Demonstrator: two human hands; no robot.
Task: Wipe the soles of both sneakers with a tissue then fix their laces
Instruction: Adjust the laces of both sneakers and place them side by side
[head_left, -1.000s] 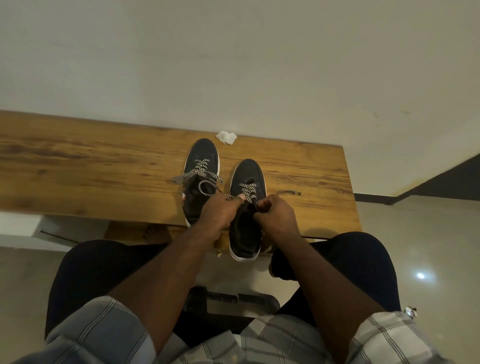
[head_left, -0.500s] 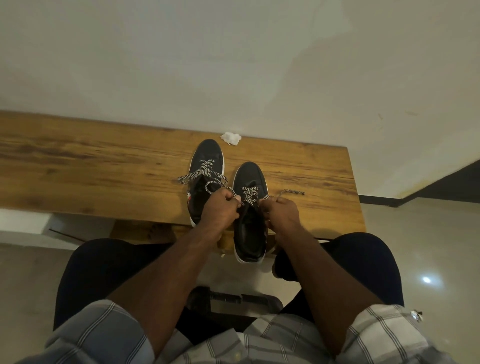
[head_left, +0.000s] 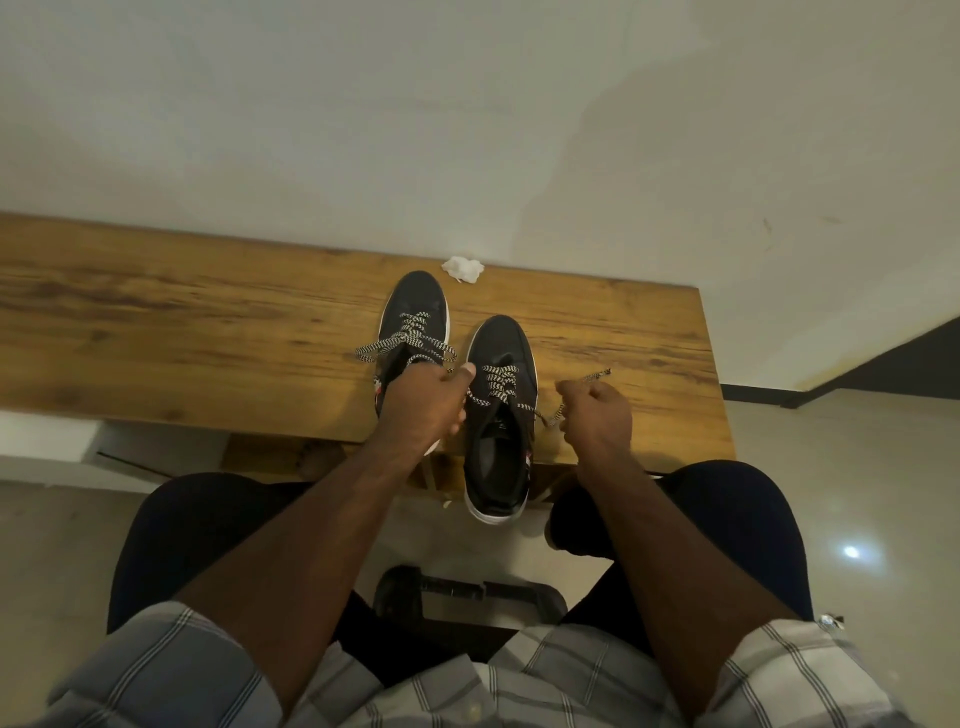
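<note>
Checkered lace ends (head_left: 550, 415) are being pinched by my left hand (head_left: 423, 402) and right hand (head_left: 597, 410) over the right sneaker (head_left: 501, 415), frame centre, overhanging the desk (head_left: 208, 338); I am risking dragging it off by pulling unevenly.

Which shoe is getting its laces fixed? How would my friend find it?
Look at the wooden bench by the wall. Two dark shoes stand there; it's the right shoe, hanging over the near edge. Unlike the left shoe, its laces stretch out to both hands.
</note>
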